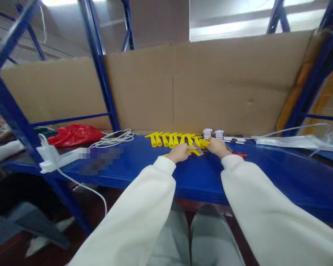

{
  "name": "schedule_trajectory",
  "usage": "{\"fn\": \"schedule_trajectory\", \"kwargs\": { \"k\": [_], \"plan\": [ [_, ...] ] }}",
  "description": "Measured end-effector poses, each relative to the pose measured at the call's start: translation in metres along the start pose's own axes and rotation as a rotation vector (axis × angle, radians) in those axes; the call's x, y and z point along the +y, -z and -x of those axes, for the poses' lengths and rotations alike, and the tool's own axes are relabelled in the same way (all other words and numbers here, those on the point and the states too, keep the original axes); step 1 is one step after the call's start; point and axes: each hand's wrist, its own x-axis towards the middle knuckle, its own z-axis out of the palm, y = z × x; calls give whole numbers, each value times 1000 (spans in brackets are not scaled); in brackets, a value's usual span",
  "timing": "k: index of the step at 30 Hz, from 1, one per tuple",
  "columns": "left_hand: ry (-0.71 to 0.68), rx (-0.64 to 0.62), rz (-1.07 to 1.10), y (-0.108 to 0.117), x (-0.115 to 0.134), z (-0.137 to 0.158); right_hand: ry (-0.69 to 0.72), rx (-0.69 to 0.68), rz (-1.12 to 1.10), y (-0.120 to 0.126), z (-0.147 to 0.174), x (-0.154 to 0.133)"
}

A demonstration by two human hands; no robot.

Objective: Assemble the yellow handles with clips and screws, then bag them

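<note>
My left hand [180, 153] is closed around a yellow T-shaped tool [195, 151], with a greyish flat blade-like part beside its front end. Behind it, a row of several yellow T-shaped plastic pieces [171, 141] lies side by side on the blue shelf top [152, 164], round hollow ends toward me. At the right end of that row, my right hand [218, 147] has its fingers pressed together against yellow plastic; what they grip is partly hidden. Just right of that hand lies a small red object [240, 154], half covered by the wrist.
Small white packs [213, 133] stand behind my right hand. A white cable coil [118, 138], red plastic bag [75, 135] and white power strip [70, 157] lie left. Clear plastic packaging [290, 141] lies right. Cardboard [211, 85] and blue posts [100, 62] bound the shelf.
</note>
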Motion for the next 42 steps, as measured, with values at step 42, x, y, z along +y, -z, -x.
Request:
{"fn": "schedule_trajectory", "kwargs": {
  "k": [42],
  "plan": [
    [14,35,53,0,-1,0,-27,273,-781,11,-14,15]
  ]
}}
